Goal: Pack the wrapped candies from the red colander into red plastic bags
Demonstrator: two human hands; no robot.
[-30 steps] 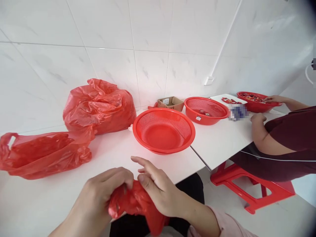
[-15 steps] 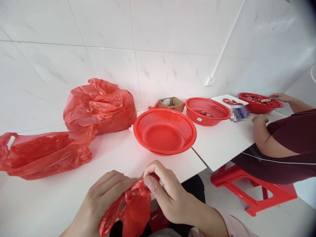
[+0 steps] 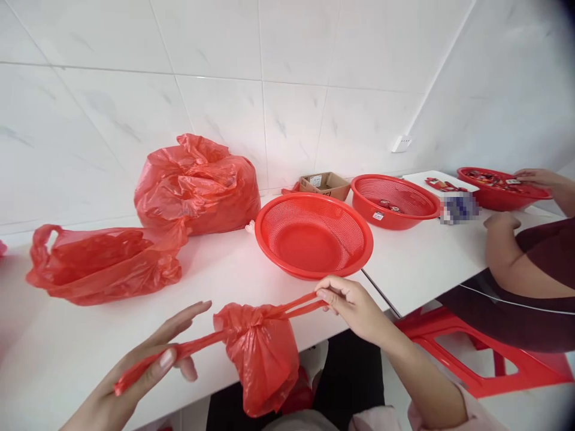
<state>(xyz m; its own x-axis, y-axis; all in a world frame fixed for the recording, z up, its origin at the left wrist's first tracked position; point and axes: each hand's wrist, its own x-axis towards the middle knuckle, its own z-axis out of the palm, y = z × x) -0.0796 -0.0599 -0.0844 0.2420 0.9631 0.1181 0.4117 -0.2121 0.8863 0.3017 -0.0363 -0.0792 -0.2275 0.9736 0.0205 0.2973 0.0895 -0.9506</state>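
Note:
A small red plastic bag (image 3: 260,353) hangs over the near edge of the white table (image 3: 215,281), its two handles pulled out sideways. My left hand (image 3: 148,365) pinches the left handle between thumb and forefinger, the other fingers stretched out. My right hand (image 3: 350,302) pinches the right handle, just in front of an empty red mesh basket (image 3: 313,234).
Two bigger red plastic bags, one flat (image 3: 103,263) and one full (image 3: 197,185), lie at the left by the tiled wall. A cardboard box (image 3: 325,184), a second red basket (image 3: 395,200) and a third (image 3: 501,187) stand further right, where another person (image 3: 530,263) sits on a red stool (image 3: 476,359).
My hands were together over the bunched bag; they have moved apart, drawing its handles out left and right. The view has shifted left.

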